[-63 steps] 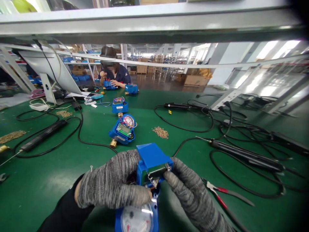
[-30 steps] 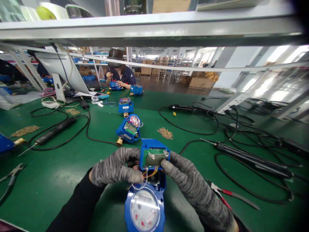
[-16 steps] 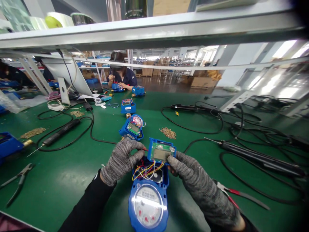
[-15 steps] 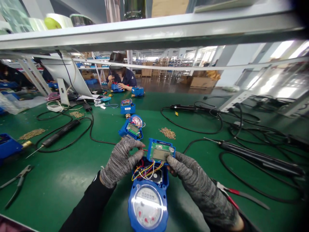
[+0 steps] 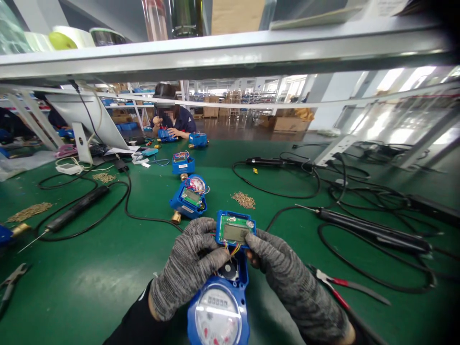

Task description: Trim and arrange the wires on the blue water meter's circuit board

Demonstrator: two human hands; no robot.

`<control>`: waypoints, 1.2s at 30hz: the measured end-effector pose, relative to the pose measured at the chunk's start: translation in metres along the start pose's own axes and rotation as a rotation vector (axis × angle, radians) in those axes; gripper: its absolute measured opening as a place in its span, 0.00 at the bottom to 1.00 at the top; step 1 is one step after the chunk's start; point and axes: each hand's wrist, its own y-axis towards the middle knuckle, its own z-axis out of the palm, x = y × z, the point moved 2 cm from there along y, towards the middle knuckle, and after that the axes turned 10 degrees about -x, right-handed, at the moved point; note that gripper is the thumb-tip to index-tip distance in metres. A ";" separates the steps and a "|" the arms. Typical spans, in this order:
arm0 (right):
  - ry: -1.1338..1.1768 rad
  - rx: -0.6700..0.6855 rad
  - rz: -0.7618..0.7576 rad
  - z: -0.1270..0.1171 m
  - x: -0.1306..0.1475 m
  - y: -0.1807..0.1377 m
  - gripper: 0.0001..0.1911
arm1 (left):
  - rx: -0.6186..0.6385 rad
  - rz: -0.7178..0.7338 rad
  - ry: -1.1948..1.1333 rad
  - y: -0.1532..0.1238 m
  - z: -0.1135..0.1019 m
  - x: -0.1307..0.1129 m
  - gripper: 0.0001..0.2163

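My gloved right hand (image 5: 278,254) grips the right edge of a blue-framed display module (image 5: 235,231), thumb on top beside its small LCD. The module is tilted above the open end of a blue water meter (image 5: 217,311), whose round dial faces up. Yellow and red wires (image 5: 234,250) run from the module's lower edge into the housing. My gloved left hand (image 5: 190,261) is closed at the module's left side, its thumb over the wire bundle and its fingers partly hiding the wires. More blue meters (image 5: 189,199) stand just beyond on the green bench.
Small screws (image 5: 243,200) lie in a heap behind the module. A black electric screwdriver (image 5: 373,230) and red-handled pliers (image 5: 348,283) lie at right; another screwdriver (image 5: 77,208) and grey pliers (image 5: 12,285) at left. A metal shelf (image 5: 215,55) crosses overhead. A co-worker (image 5: 176,117) sits opposite.
My left hand has moved down and right over the wires, which were spread in view before. The module now sits lower and nearer level, and digits show on its LCD. The view has shifted slightly.
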 end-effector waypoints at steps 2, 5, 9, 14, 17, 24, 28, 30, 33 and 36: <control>-0.007 -0.004 0.009 -0.003 -0.004 -0.001 0.18 | -0.003 -0.002 -0.049 0.000 0.004 0.002 0.05; -0.057 -0.057 -0.024 -0.004 -0.004 0.000 0.18 | -0.055 0.012 -0.006 0.000 0.005 0.004 0.04; -0.141 -0.081 -0.149 0.002 0.008 0.003 0.20 | -0.229 0.125 0.156 -0.003 -0.004 -0.006 0.06; -0.169 -0.155 -0.200 0.010 0.019 -0.001 0.22 | -0.338 0.464 0.445 -0.009 -0.002 -0.027 0.08; -0.185 -0.188 -0.195 0.011 0.020 -0.006 0.20 | -0.322 0.490 0.532 -0.010 0.004 -0.026 0.07; -0.231 -0.206 -0.213 0.013 0.016 -0.008 0.17 | -0.235 0.394 0.427 -0.014 0.007 -0.016 0.03; -0.227 -0.207 -0.199 0.015 0.012 -0.007 0.19 | -0.251 0.210 0.275 -0.016 0.006 -0.015 0.02; -0.242 -0.232 -0.196 0.015 0.006 -0.007 0.18 | -0.277 0.163 0.238 -0.016 0.007 -0.016 0.02; -0.278 -0.253 -0.196 0.016 -0.003 -0.007 0.16 | -0.311 0.166 0.274 -0.016 0.006 -0.017 0.03; -0.273 -0.262 -0.186 0.017 -0.009 -0.008 0.15 | -0.315 0.145 0.305 -0.015 0.007 -0.016 0.04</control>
